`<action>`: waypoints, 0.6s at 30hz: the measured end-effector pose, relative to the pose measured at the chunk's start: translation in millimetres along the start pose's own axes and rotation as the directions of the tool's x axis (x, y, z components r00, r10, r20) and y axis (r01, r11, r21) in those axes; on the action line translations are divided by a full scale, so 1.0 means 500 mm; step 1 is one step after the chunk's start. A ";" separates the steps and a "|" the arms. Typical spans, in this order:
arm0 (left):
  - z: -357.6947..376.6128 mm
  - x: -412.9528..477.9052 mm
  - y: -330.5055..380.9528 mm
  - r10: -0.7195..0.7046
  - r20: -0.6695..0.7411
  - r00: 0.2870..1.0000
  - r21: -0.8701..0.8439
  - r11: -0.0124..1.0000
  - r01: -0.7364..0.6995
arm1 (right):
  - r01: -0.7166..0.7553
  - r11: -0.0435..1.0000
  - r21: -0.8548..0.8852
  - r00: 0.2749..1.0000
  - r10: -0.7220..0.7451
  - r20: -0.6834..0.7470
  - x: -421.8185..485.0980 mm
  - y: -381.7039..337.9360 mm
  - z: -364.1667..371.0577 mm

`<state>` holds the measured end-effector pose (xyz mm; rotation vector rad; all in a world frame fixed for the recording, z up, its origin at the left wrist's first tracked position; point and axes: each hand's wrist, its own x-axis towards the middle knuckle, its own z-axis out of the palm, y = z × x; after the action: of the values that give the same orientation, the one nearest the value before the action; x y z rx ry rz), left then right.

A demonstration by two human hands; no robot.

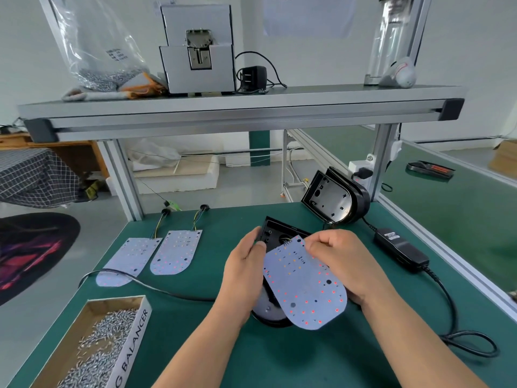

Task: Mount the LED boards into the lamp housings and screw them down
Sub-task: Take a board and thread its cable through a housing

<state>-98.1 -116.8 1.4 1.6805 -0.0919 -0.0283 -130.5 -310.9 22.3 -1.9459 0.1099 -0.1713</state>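
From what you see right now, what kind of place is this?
Most likely a small lamp assembly workstation: a green-matted bench under an aluminium-profile shelf, an open box of loose screws, and spare LED boards laid out near black lamp housings.

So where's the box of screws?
Head view: the box sits at the near left corner of the table, nearer than the two loose LED boards.
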 end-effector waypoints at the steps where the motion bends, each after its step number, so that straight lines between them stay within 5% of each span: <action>1: 0.001 0.001 -0.005 -0.002 -0.033 0.999 -0.004 1.000 0.002 | 0.015 0.999 -0.045 1.000 -0.015 0.003 0.000 -0.001 0.000; 8: 0.014 0.006 -0.023 -0.035 -0.076 0.997 0.014 0.999 0.036 | 0.039 0.997 -0.072 0.999 -0.037 0.019 -0.005 -0.006 -0.009; 14: 0.019 -0.002 -0.014 -0.083 -0.009 0.997 -0.164 0.983 0.080 | 0.023 0.988 0.154 0.976 0.011 -0.217 -0.003 0.007 0.018; 18: 0.006 -0.001 -0.011 -0.096 -0.003 0.995 -0.201 0.975 0.093 | -0.023 0.993 0.119 0.992 0.037 -0.117 0.000 0.003 0.004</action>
<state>-98.4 -119.2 -4.4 1.4819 0.0006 -0.0959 -130.1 -309.6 20.3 -1.8156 0.2034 -0.2686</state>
